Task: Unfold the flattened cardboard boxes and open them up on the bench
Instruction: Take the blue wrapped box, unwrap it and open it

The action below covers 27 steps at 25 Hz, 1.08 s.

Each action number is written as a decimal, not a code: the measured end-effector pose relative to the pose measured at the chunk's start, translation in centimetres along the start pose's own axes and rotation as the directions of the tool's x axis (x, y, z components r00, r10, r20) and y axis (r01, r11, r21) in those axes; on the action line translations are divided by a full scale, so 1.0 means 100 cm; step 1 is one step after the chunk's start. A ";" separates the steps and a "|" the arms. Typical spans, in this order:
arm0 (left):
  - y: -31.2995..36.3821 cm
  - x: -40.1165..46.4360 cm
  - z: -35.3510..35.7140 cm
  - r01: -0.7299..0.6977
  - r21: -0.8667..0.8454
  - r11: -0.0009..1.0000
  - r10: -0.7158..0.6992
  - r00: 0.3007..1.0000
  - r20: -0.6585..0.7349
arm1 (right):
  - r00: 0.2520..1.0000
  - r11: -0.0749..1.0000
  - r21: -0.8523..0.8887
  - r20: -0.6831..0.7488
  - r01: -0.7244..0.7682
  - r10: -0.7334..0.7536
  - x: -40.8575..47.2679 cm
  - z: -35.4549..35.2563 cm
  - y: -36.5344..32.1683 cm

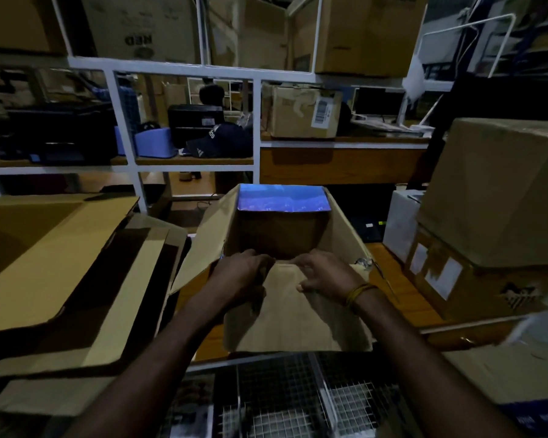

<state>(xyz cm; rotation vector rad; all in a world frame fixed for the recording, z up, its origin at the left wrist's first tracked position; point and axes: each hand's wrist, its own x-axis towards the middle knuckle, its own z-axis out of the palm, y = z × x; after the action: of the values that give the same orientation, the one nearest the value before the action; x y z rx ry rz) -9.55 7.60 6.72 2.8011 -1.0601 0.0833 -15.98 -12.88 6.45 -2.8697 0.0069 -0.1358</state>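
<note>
Head view shows an opened cardboard box (279, 235) standing on the wooden tabletop (405, 295), straight in front of the person. Its far flap (283, 199) is blue on the inside and stands up. The near flap (298, 311) hangs toward the person. Both hands are at the near rim of the box. The left hand (238, 276) has its grip clamped on the left corner of the near flap, fingers curled over the edge. The right hand (323, 273) pinches the flap near its fold, with a yellow band (359, 294) on the wrist. Flattened cardboard boxes (60, 263) lie in a pile to the left. Stacked closed boxes (494, 216) stand to the right.
</note>
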 end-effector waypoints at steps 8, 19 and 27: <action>-0.017 0.030 -0.018 -0.086 -0.143 0.986 0.112 0.975 0.190 | 0.970 0.981 0.180 0.216 0.075 -0.114 0.036 -0.014 0.006; -0.052 0.084 -0.021 -0.008 -0.524 0.852 0.314 0.809 0.497 | 0.916 0.913 0.367 0.400 -0.176 0.016 0.076 -0.005 0.005; -0.067 0.168 0.010 -0.062 -0.120 0.991 0.108 0.896 0.432 | 0.952 0.994 0.016 0.288 -0.113 0.103 0.129 0.011 0.040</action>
<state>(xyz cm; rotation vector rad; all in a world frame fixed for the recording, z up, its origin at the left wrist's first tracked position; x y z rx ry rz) 7.46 1.45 6.66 2.7406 -1.2319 -0.6046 -2.99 -16.71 5.51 -2.8200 0.1042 0.2993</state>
